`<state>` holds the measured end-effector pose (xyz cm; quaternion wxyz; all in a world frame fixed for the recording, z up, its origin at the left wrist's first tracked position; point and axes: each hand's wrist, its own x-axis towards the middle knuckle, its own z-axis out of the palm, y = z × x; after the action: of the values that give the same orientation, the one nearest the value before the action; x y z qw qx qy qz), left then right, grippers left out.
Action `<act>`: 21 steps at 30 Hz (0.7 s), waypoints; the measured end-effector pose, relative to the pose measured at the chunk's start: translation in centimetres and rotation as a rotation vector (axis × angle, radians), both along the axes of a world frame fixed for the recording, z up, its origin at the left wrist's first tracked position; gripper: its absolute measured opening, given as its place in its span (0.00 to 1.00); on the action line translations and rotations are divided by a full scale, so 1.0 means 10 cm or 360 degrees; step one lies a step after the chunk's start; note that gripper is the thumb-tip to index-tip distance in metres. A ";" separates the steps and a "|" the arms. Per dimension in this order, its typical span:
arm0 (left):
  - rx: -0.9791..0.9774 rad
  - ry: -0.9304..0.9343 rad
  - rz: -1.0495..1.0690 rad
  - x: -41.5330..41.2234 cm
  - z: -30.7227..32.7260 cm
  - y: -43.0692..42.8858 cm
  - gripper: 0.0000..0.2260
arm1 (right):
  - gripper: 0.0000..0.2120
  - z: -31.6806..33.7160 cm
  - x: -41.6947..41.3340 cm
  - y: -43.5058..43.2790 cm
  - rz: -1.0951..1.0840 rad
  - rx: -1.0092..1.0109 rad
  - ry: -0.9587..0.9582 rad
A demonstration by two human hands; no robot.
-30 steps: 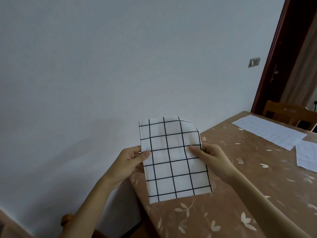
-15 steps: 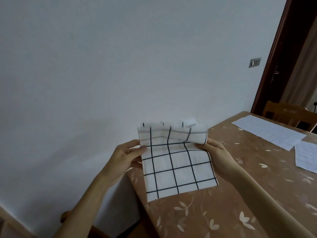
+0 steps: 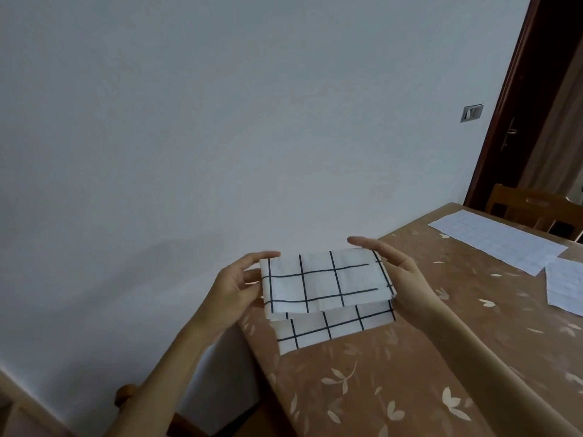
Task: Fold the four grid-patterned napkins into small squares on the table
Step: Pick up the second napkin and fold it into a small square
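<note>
A white napkin with a black grid (image 3: 325, 288) is held just above the table's left corner. Its top half is folded down toward me over the lower half, whose bottom strip still shows below. My left hand (image 3: 235, 283) pinches the napkin's left edge. My right hand (image 3: 396, 266) holds the right edge, fingers stretched along the fold. Two more grid napkins lie flat at the far right: a long one (image 3: 495, 239) and one cut off by the frame edge (image 3: 566, 287).
The table (image 3: 410, 383) wears a brown cloth with pale leaf prints; its left edge runs close to a white wall. A wooden chair (image 3: 536, 206) stands behind the far end, next to a dark door frame.
The napkin stood upright as a tall rectangle; both hands have brought its top half forward and down over the lower half and lowered it toward the table.
</note>
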<state>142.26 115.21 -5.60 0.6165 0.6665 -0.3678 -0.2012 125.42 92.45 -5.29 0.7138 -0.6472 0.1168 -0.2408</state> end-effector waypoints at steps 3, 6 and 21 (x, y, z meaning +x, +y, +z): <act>-0.0003 -0.0070 0.0116 -0.02 -0.01 -0.02 0.16 | 0.20 -0.02 -0.03 -0.04 0.0093 -0.0154 0.0097; -0.0038 -0.0046 0.0140 -0.02 0.04 -0.01 0.18 | 0.18 -0.03 -0.06 -0.03 0.0191 -0.0292 0.0204; 0.0079 -0.0228 0.0045 0.07 0.21 0.05 0.15 | 0.20 0.05 -0.01 -0.01 0.0045 -0.0347 0.0067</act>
<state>142.97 115.70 -3.51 0.5747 0.6993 -0.3964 -0.1535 125.36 92.37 -4.83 0.6399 -0.7275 0.0956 -0.2283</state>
